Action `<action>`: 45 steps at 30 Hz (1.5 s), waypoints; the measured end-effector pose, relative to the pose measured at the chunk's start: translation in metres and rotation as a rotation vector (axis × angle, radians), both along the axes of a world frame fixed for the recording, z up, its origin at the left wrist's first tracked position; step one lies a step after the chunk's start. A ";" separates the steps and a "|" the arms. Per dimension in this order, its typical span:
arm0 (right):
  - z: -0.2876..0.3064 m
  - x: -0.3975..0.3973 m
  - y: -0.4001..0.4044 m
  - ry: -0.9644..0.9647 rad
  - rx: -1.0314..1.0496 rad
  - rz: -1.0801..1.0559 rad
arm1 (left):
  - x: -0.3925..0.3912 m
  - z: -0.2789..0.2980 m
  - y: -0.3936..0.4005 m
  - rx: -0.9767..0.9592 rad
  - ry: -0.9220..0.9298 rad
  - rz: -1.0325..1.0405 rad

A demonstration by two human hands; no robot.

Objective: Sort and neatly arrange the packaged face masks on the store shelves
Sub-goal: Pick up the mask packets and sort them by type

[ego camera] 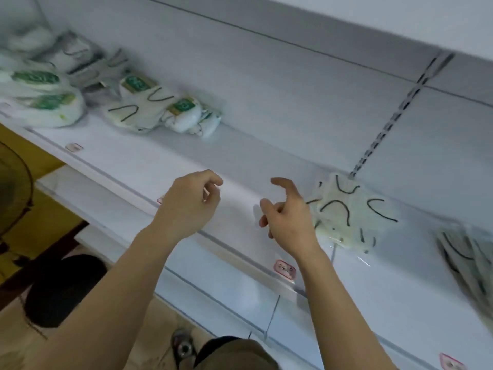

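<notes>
Clear-wrapped white mask packs with black ear loops (349, 214) are lying fanned on the shelf (149, 161); green-labelled packs (44, 102) are sitting piled at its left end.

White metal shelving (165, 166) with slotted upright (394, 116), black stool (64, 289) on tiled floor (162, 340).

Left hand (186, 206): raised over shelf (149, 161), fingers loosely curled, nothing held. Right hand (288, 217): raised alongside, index finger extended, other fingers curled, nothing held. Just right of right hand: stack of packaged masks with black ear loops (349, 214), fanned untidily on shelf. Further right: grey packets (466, 260), blurred. Well left of and beyond left hand: green-labelled packs (45, 102) and loose mask packets (149, 108), heaped. Shelf edge below both hands: pink price tag (285, 268).
</notes>
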State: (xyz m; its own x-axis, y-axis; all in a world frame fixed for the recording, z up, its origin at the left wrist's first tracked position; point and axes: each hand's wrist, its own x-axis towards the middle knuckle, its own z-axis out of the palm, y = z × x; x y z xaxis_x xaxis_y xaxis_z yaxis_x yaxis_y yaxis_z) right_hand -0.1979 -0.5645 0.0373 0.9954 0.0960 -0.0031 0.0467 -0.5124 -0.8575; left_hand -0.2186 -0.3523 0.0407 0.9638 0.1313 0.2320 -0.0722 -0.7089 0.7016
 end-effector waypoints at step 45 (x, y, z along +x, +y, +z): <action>0.032 0.033 0.298 0.041 0.568 -0.641 | 0.138 0.012 0.221 -0.825 0.476 -0.540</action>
State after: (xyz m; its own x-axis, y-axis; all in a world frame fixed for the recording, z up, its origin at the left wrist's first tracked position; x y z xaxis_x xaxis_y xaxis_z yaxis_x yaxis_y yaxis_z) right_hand -0.1653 -0.2665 0.0688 0.8580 -0.4874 -0.1619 -0.1413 0.0789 -0.9868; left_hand -0.0806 -0.1313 0.0532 0.9088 -0.3913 -0.1448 0.1721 0.0352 0.9845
